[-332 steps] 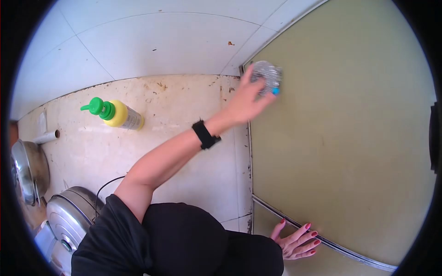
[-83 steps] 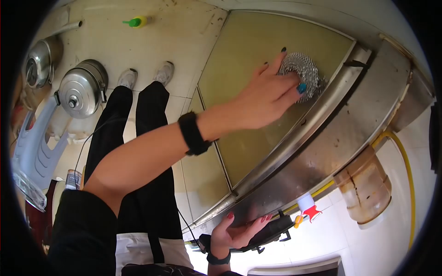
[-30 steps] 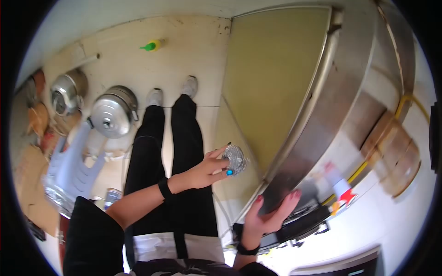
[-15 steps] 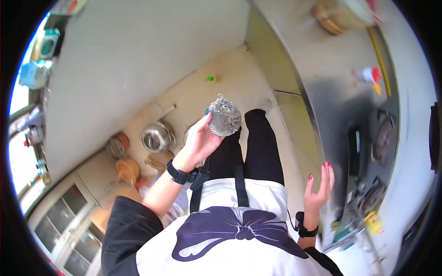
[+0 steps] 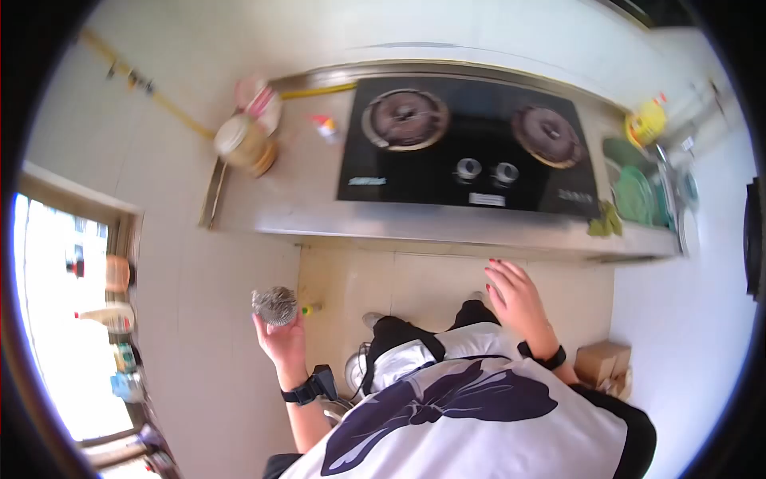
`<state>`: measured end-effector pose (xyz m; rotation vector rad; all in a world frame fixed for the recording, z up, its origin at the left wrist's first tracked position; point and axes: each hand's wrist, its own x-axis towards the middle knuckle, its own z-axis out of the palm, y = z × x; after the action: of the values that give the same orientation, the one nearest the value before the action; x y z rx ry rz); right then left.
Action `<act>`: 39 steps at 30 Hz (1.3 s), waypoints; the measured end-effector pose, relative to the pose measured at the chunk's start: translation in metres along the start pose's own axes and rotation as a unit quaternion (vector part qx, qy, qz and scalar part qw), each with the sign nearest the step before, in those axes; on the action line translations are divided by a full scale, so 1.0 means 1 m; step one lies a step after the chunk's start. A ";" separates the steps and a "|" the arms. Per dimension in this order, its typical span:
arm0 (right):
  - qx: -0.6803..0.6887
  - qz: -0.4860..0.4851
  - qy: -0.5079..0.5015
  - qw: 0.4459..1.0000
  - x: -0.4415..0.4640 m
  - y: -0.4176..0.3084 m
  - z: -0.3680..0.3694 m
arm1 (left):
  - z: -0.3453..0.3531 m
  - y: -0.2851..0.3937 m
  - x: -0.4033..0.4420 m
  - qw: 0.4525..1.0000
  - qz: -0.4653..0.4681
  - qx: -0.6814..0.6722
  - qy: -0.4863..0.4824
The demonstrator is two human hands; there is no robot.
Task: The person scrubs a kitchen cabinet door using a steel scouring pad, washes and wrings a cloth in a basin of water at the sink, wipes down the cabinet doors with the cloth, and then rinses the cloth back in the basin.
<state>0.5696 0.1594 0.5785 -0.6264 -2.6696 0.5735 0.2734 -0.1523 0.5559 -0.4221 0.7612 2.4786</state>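
Note:
In the head view my left hand (image 5: 285, 345) grips a round, silvery steel scourer (image 5: 276, 306), raised at the left below counter height. Its coiled metal mesh sticks up above my fingers and thumb. My right hand (image 5: 513, 297) is held in front of the counter's front edge, fingers stretched out and apart, with nothing in it. Beyond both hands is a black two-burner gas stove (image 5: 471, 152), set into the metal counter (image 5: 275, 188).
A lidded jar (image 5: 243, 144) stands at the counter's left end, with a small red-and-white item (image 5: 325, 126) beside it. At the right are a yellow bottle (image 5: 646, 121), a green rack (image 5: 634, 195) and a green cloth (image 5: 606, 220). A cardboard box (image 5: 602, 363) sits low at right.
My view has swung round to face the stove, which was at the right side before. The scourer stays in my left hand, now farther left. My right hand is still open.

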 end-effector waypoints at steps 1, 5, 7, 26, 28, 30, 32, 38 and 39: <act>-0.003 0.006 0.003 1.000 -0.015 0.028 -0.007 | 0.022 -0.020 -0.009 1.000 0.027 -0.001 0.008; -0.063 0.099 0.078 0.990 -0.073 0.124 -0.078 | 0.075 -0.123 -0.025 0.998 0.057 -0.040 0.009; -0.109 0.180 0.115 0.971 -0.116 0.150 -0.115 | 0.110 -0.153 -0.024 1.000 0.005 -0.013 -0.024; -0.124 0.639 0.306 0.695 -0.352 0.128 -0.117 | 0.249 -0.541 -0.079 0.639 -0.628 0.409 -0.175; -0.140 0.660 0.319 0.665 -0.381 0.143 -0.124 | 0.248 -0.603 -0.087 0.587 -0.671 0.421 -0.167; -0.135 0.674 0.338 0.643 -0.412 0.164 -0.132 | 0.242 -0.677 -0.084 0.541 -0.727 0.395 -0.152; -0.143 0.676 0.331 0.643 -0.445 0.190 -0.148 | 0.246 -0.744 -0.082 0.511 -0.777 0.338 -0.145; -0.166 0.664 0.306 0.662 -0.509 0.266 -0.243 | 0.334 -0.850 -0.149 0.667 -0.659 0.298 -0.179; -0.171 0.655 0.308 0.668 -0.513 0.281 -0.253 | 0.332 -0.849 -0.151 0.683 -0.627 0.318 -0.197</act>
<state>1.2032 0.2201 0.5518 -2.3464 -1.2788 0.0476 0.8186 0.5924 0.5166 -0.0443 0.7043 0.8543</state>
